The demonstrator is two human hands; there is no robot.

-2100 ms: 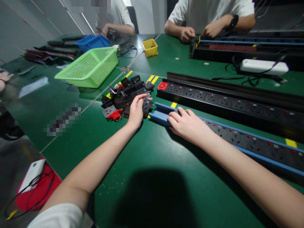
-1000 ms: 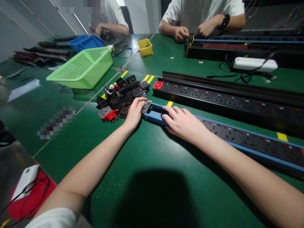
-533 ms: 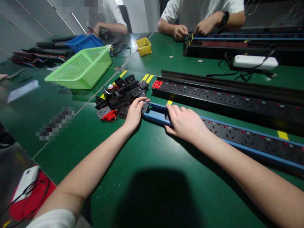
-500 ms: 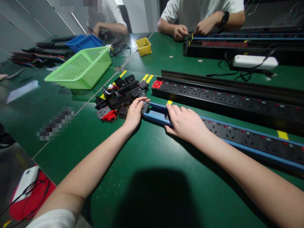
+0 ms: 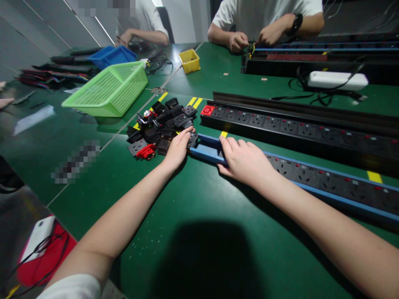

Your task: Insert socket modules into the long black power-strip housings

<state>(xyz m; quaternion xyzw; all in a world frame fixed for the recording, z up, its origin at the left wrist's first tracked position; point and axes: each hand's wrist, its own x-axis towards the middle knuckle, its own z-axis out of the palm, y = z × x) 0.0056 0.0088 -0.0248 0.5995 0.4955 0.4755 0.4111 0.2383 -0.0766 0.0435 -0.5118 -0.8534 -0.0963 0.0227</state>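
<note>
A long blue rail (image 5: 205,153) filled with black socket modules runs from the middle to the right edge of the green table. My right hand (image 5: 246,160) lies over its open left end, fingers curled down onto the rail. My left hand (image 5: 178,146) pinches a black socket module (image 5: 192,140) right at the rail's end. Beside it sits a pile of loose black and red socket modules (image 5: 158,126).
A second black power strip with a red end piece (image 5: 208,110) lies behind the rail. A green mesh basket (image 5: 109,89), a blue bin (image 5: 112,55) and a yellow box (image 5: 189,61) stand farther back. Two other people work at the far side, near a white unit (image 5: 336,79).
My left hand has moved the black module from the pile to the rail's open end. My right hand has slid slightly left along the rail.
</note>
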